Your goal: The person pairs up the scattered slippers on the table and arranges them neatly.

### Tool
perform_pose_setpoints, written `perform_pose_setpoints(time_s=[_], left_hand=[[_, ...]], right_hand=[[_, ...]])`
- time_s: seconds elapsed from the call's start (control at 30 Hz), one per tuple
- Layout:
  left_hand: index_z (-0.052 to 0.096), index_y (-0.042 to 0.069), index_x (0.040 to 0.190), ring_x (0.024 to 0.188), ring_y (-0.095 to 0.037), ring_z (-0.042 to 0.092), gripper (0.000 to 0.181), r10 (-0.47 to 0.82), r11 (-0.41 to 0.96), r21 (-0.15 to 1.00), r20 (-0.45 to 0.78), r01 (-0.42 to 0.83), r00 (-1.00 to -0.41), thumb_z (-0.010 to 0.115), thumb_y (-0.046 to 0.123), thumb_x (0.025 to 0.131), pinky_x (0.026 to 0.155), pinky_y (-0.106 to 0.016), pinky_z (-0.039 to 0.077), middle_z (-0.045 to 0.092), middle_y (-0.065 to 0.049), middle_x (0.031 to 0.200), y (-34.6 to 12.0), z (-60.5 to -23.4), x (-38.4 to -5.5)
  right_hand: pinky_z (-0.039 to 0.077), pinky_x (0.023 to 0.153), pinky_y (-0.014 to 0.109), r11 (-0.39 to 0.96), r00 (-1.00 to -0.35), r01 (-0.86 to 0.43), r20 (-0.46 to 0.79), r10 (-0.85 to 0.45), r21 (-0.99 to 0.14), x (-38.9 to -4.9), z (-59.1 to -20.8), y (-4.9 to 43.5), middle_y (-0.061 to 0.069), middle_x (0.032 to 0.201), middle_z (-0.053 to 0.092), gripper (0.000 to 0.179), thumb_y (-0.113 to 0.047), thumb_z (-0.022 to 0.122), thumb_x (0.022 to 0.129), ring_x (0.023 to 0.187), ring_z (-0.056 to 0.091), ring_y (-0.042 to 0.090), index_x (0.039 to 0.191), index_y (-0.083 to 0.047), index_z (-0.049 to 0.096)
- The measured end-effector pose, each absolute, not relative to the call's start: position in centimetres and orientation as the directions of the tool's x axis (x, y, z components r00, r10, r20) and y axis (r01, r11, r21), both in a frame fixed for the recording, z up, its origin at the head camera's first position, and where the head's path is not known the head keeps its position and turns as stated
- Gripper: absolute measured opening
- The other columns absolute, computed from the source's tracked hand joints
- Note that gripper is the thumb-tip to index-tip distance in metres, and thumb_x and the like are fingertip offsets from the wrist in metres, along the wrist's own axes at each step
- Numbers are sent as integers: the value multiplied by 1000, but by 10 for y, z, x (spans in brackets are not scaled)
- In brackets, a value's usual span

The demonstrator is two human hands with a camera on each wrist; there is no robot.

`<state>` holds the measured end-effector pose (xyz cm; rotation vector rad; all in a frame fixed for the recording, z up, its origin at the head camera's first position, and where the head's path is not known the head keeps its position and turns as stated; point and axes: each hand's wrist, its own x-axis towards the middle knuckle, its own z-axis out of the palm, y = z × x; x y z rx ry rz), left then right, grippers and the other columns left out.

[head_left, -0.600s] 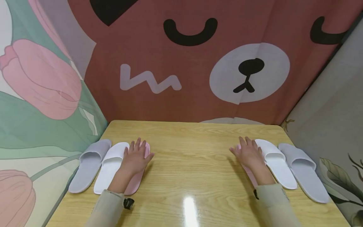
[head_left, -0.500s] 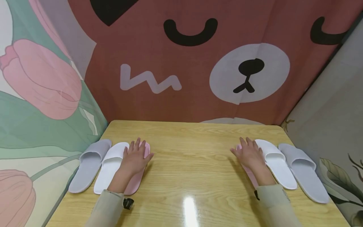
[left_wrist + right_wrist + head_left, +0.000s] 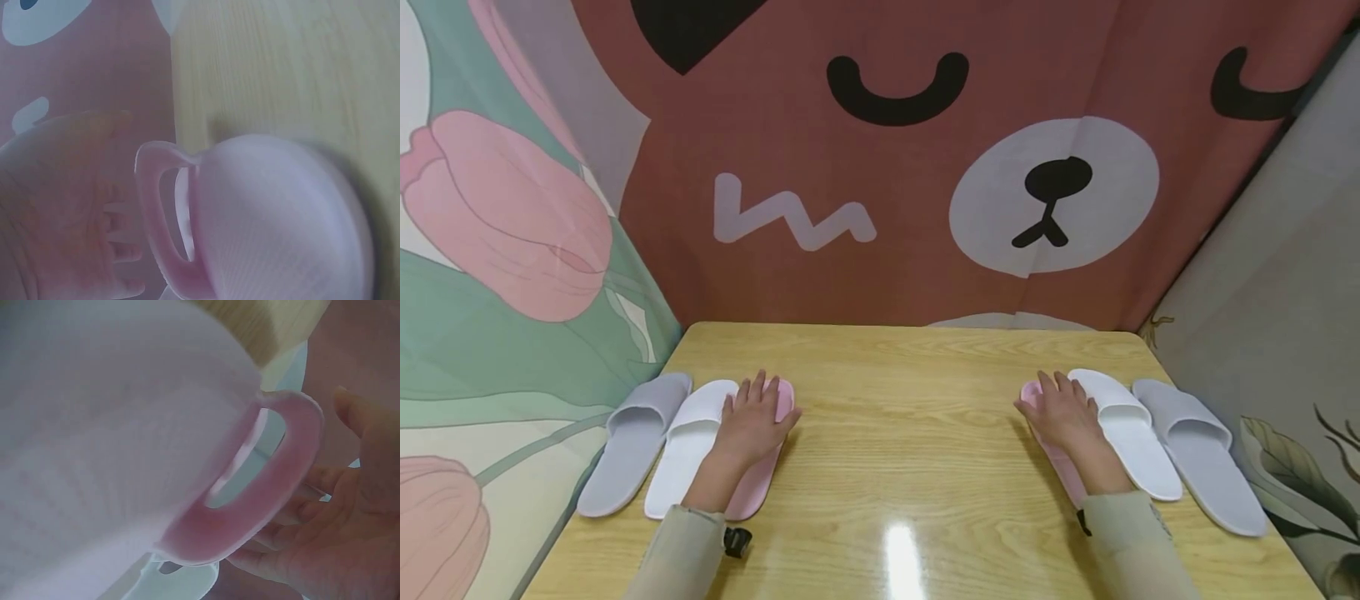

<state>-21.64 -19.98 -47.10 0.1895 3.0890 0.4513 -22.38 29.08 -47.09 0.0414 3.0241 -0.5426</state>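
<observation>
My left hand (image 3: 751,427) is spread, palm down, over a pink slipper (image 3: 757,490) on the left of the table. The left wrist view shows this slipper's raised strap (image 3: 153,206) in front of the palm, with air between them. On the right, my right hand (image 3: 1066,418) hovers likewise over a second pink slipper (image 3: 1063,468), fingers extended and thumb out. Its strap (image 3: 297,447) overlaps the fingertips in the right wrist view. Neither hand grips anything. Each hand covers much of its pink slipper's upper part in the head view.
Outside the left pink slipper lie a white slipper (image 3: 679,462) and a grey slipper (image 3: 612,475). Beyond the right one are another white slipper (image 3: 1142,454) and grey slipper (image 3: 1221,492). The wooden table (image 3: 895,433) meets a bear-print curtain (image 3: 910,250) behind and curtains at both sides.
The head view has shifted slightly. My right hand has moved a little to the right, so more of the pink slipper under it shows. My left hand stays over its slipper.
</observation>
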Motion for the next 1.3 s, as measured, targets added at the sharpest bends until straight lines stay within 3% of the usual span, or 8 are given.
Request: perform_pose_setpoints(time_s=[0.43, 1.03, 1.3], left_hand=[[31, -3, 156, 148, -55, 17, 77, 125, 952, 281, 0, 120, -992, 54, 47, 101, 114, -72, 16, 19, -30, 163, -203, -479, -218], [31, -5, 155, 147, -55, 20, 80, 132, 956, 267, -20, 122, -991, 57, 47, 100, 112, -71, 25, 20, -32, 162, -202, -486, -220], [31, -2, 156, 145, -56, 22, 79, 113, 957, 272, -18, 104, -993, 58, 46, 99, 111, -69, 28, 21, -31, 162, -202, -492, -222]], right_hand=[[17, 106, 78, 942, -998, 36, -65, 15, -334, -224, -479, 294, 39, 154, 20, 79, -45, 57, 100, 138, 18, 63, 154, 6, 29], [25, 104, 78, 942, -994, 50, -105, 16, -331, -221, -477, 293, 40, 155, 16, 79, -43, 56, 101, 138, 17, 64, 155, 6, 27], [24, 107, 75, 954, -991, 55, -133, 16, -296, -220, -479, 293, 42, 155, 17, 77, -43, 58, 100, 138, 19, 63, 153, 7, 31]])
